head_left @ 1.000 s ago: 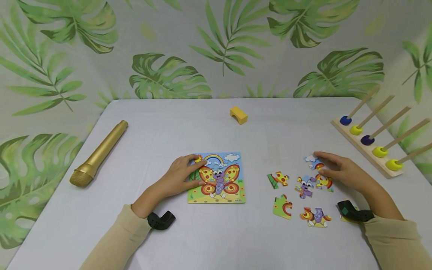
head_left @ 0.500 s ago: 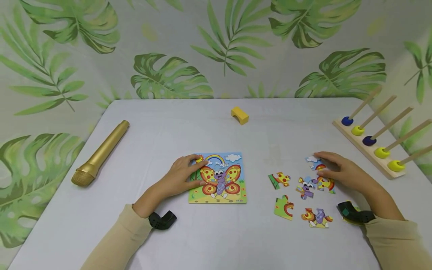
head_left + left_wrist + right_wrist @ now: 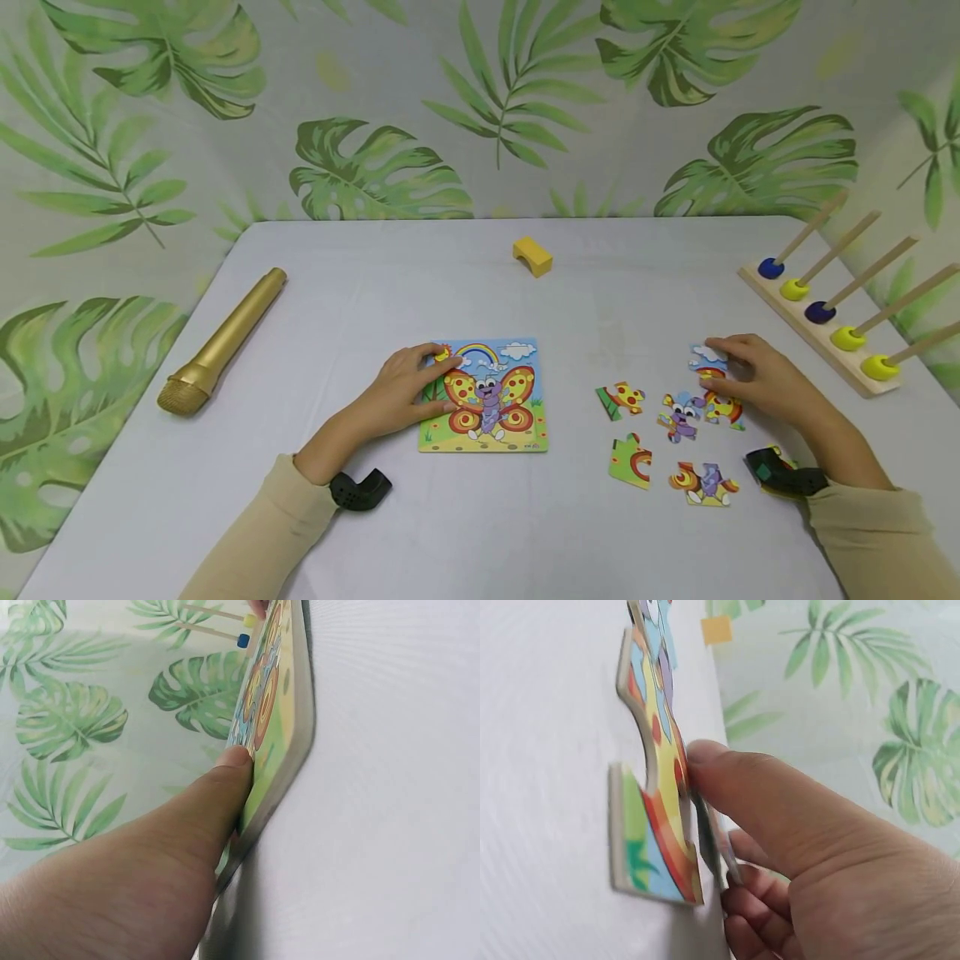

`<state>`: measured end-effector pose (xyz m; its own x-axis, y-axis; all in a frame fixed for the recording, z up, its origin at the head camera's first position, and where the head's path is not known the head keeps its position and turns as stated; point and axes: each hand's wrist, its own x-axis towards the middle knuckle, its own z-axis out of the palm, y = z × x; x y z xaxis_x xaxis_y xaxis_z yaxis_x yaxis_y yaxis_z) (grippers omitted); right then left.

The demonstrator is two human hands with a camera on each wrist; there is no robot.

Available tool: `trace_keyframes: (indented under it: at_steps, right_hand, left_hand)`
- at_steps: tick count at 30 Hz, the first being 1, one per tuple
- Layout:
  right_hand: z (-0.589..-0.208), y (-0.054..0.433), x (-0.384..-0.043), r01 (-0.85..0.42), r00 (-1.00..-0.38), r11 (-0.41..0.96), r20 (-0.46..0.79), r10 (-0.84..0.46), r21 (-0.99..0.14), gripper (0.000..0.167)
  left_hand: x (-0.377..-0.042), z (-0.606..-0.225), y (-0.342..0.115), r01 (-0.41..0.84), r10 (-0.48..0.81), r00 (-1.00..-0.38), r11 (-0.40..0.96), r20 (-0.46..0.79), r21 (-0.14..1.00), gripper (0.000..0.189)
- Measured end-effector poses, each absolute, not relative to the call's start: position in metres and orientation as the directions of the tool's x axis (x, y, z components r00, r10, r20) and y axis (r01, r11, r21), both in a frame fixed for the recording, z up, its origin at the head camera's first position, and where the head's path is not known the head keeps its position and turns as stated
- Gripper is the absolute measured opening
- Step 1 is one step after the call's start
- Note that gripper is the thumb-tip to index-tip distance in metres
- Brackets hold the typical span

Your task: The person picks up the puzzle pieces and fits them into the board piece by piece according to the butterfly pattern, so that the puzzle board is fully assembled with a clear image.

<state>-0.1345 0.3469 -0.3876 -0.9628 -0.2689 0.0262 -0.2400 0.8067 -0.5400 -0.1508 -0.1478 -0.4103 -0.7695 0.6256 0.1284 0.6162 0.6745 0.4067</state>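
Note:
My left hand [image 3: 405, 387] rests on the left side of a square butterfly puzzle board [image 3: 506, 437], thumb [image 3: 225, 776] on its printed face. At the right, my right hand [image 3: 768, 379] pinches a puzzle piece with a cloud [image 3: 703, 352] between thumb and fingers; in the right wrist view it shows edge-on, tilted off the cloth. Just below lies a yellow wing piece [image 3: 722, 410], close under the thumb. Beside it is a purple butterfly-head piece [image 3: 681, 418]. Other loose pieces include a yellow-and-green one [image 3: 621, 400], a green one [image 3: 630, 460] and a butterfly-body one [image 3: 705, 483].
A further piece [image 3: 780, 458] is partly hidden by the black right wrist camera [image 3: 783, 475]. A gold microphone [image 3: 225, 342] lies at the left, a yellow arch block [image 3: 532, 256] at the back. A wooden peg stand with beads [image 3: 813, 333] stands at the right.
My right hand has shifted slightly to the right with the cloud piece, which has turned a little. The left hand and board stay in place.

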Motion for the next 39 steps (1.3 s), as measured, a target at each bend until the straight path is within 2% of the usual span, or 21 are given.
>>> trace_keyframes:
  at_steps: [4, 9, 13, 20, 23, 26, 29, 34, 39]
  right_hand:
    - [-0.387, 0.340, -0.134, -0.231, -0.970, 0.818, 0.061, -0.235, -0.526, 0.056]
    - [-0.376, 0.326, -0.130, -0.227, -0.974, 0.786, 0.131, -0.186, -0.575, 0.052]
    - [-0.360, 0.304, -0.126, -0.285, -0.957, 0.751, 0.213, -0.195, -0.595, 0.052]
    - [-0.340, 0.252, -0.129, -0.520, -0.850, 0.674, 0.401, -0.343, -0.526, 0.059]
    - [-0.338, 0.226, -0.134, -0.598, -0.800, 0.619, 0.433, -0.416, -0.509, 0.060]
    - [-0.339, 0.199, -0.138, -0.628, -0.778, 0.560, 0.417, -0.470, -0.540, 0.059]
    - [-0.346, 0.176, -0.144, -0.608, -0.786, 0.521, 0.359, -0.504, -0.599, 0.058]
    - [-0.360, 0.149, -0.155, -0.536, -0.811, 0.520, 0.236, -0.535, -0.665, 0.056]
    - [-0.374, 0.138, -0.166, -0.492, -0.817, 0.552, 0.137, -0.561, -0.673, 0.055]
  left_hand:
    - [-0.152, -0.411, -0.148, 0.606, 0.623, -0.775, 0.684, 0.105, 0.406, 0.063]
    - [-0.151, -0.409, -0.148, 0.608, 0.628, -0.772, 0.685, 0.097, 0.402, 0.063]
    - [-0.152, -0.408, -0.148, 0.613, 0.633, -0.768, 0.682, 0.098, 0.398, 0.063]
    - [-0.152, -0.406, -0.148, 0.604, 0.632, -0.772, 0.696, 0.069, 0.388, 0.063]
    - [-0.152, -0.406, -0.148, 0.603, 0.631, -0.773, 0.700, 0.064, 0.383, 0.063]
    - [-0.151, -0.405, -0.148, 0.604, 0.631, -0.773, 0.700, 0.064, 0.382, 0.063]
    - [-0.151, -0.406, -0.148, 0.607, 0.633, -0.771, 0.697, 0.070, 0.381, 0.063]
    - [-0.152, -0.407, -0.149, 0.613, 0.636, -0.768, 0.691, 0.081, 0.384, 0.062]
    - [-0.152, -0.407, -0.149, 0.611, 0.634, -0.769, 0.690, 0.083, 0.389, 0.063]
